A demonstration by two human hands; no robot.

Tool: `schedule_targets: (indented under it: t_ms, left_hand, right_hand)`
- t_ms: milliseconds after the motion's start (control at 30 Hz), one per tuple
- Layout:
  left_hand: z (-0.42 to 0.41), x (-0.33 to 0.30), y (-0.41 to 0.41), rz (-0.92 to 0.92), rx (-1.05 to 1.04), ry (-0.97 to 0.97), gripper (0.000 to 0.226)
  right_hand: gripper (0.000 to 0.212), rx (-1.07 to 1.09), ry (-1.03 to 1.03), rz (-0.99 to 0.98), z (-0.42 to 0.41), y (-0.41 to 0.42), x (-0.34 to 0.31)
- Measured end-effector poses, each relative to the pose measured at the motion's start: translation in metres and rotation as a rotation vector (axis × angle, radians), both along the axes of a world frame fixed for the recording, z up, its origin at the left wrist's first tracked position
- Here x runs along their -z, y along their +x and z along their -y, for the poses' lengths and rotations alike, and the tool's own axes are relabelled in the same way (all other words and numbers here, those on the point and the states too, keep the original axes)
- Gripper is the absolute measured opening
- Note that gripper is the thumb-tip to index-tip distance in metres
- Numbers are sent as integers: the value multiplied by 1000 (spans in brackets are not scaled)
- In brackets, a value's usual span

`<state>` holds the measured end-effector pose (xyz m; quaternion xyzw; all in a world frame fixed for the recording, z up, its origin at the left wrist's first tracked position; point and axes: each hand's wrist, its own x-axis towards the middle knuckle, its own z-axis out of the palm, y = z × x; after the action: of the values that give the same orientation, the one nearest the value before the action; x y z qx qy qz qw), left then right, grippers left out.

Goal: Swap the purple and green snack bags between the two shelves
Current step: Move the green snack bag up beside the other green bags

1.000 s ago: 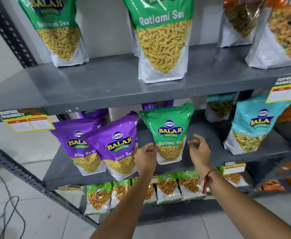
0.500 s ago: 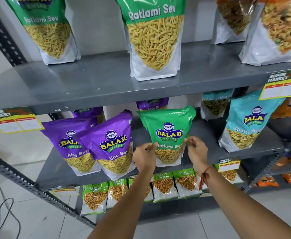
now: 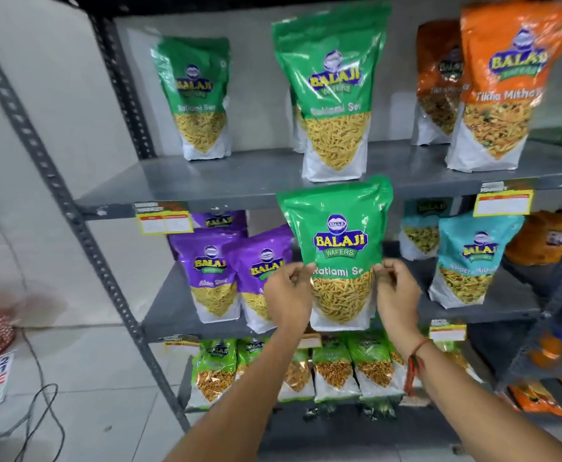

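I hold a green Ratlami Sev bag (image 3: 339,241) upright in front of the shelves, its top level with the upper shelf's front edge. My left hand (image 3: 289,293) pinches its left side and my right hand (image 3: 398,295) pinches its right side. Two more green bags (image 3: 334,95) (image 3: 197,95) stand on the upper shelf (image 3: 239,181). Purple Aloo Sev bags (image 3: 211,268) (image 3: 262,261) stand on the left of the middle shelf (image 3: 169,311), with another purple bag (image 3: 219,220) behind them.
Orange bags (image 3: 503,88) fill the upper shelf's right side. Teal bags (image 3: 469,258) stand on the middle shelf's right. Small green packets (image 3: 214,365) line the bottom shelf. A slotted metal upright (image 3: 72,211) runs down the left. A cable (image 3: 42,408) lies on the floor.
Both hands closed on the green bag and lifted it off the middle shelf, up toward the upper shelf's edge. The camera tilted upward.
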<state>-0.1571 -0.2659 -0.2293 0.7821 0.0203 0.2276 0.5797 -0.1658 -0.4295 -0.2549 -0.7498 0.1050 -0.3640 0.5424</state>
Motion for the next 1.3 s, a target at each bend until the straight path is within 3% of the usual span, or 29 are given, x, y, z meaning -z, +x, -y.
schedule_targets:
  t_ms: [233,467,767,967,1000,1067,1133,1200,1300]
  left_hand:
    - [-84,-104,4,263,-190,-123,21]
    - [-148,-190,58,370,-315,-102,21]
    - [-198,-206,125,350,-326,-107,15]
    - [-210,-200,138,379,-285,-80,12]
    - [-213,-198,139,371,-268,-60,15]
    - [-221,-190,141,329,-196,-27,48]
    - [-229,-182,138,190,-113,78,90]
    - [-234,-173,133,-15,-60,300,117]
    - [-233,-161,130,-126,-43,510,105]
  right_hand:
    - [7,-187,-11,226,-79,32,-112]
    - [9,-301,-56,356,-141,108,-206]
    - [13,-370,-122,307,-186,186,-215]
    - [6,-433,-62,292,-190,197,-204]
    - [5,-456,-49,296,-189,194,-203]
    - [5,-541,3,279,-187,185,-203]
    - [31,-678,19,172,-184,178,-199]
    - [61,-839,-40,9,-180,176,-191]
    - [63,-949,-170,-133,-177,181,-181]
